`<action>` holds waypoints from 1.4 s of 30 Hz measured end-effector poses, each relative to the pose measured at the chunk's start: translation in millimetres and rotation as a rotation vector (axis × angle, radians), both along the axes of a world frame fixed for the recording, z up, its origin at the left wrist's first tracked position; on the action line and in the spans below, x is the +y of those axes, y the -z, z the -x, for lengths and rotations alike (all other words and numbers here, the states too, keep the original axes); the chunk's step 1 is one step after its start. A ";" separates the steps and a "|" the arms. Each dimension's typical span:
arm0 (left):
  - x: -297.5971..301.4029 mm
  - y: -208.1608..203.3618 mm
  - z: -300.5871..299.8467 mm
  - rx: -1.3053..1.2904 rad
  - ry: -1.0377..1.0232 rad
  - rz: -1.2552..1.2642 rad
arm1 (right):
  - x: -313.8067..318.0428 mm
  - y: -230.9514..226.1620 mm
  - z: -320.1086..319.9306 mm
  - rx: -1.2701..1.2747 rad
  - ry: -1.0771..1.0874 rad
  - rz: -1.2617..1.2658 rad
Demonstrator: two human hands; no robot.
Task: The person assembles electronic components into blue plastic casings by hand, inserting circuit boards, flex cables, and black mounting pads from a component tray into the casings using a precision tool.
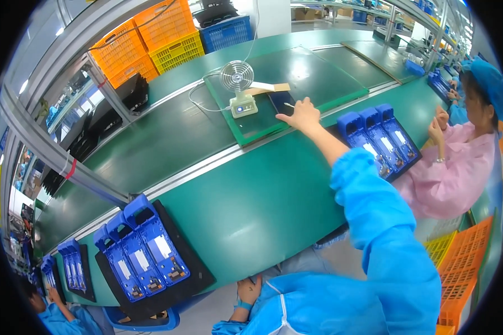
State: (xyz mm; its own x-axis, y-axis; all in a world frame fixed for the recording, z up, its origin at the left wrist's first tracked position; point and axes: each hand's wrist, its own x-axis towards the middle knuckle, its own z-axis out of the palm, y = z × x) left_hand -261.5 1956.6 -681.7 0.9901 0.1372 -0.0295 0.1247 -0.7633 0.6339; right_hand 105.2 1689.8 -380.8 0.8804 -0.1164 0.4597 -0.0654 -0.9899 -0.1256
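My right hand (303,115) reaches forward over the line, thumb and fingers apart, at the near end of a dark flat phone-like slab (281,103). A small white tip shows by the index finger; whether it is a finger cover or a separate piece is unclear. My left hand (249,290), with a blue wristband (243,305), rests low against my body by the table's near edge, its fingers mostly hidden. Left of the slab stands a small white desk fan (237,84). Brown and white strips (269,88) lie behind the slab.
Three blue device housings (142,254) lie on a black mat at left; three more (381,139) lie at right. A co-worker in pink (450,167) sits at right, another person (67,312) at lower left. Orange crates (165,25) stand behind; a metal post (67,162) rises at left.
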 end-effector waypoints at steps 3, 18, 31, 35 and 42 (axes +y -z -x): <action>11.0 54.9 3.6 -0.101 0.010 -0.094 | 10.7 5.4 -47.4 0.146 0.171 -0.139; 45.9 222.0 36.9 -0.151 0.178 -0.198 | -9.0 0.7 -90.5 0.373 0.125 -0.344; 131.8 -39.5 -3.2 0.402 0.401 0.363 | 147.9 118.3 36.2 0.023 -0.612 -0.357; 186.5 -168.4 -8.5 0.760 0.601 0.552 | 250.0 121.4 117.0 1.055 -0.911 -0.793; 314.0 -183.2 0.1 -0.551 -0.549 0.950 | 375.9 168.5 171.4 1.611 -0.844 -1.602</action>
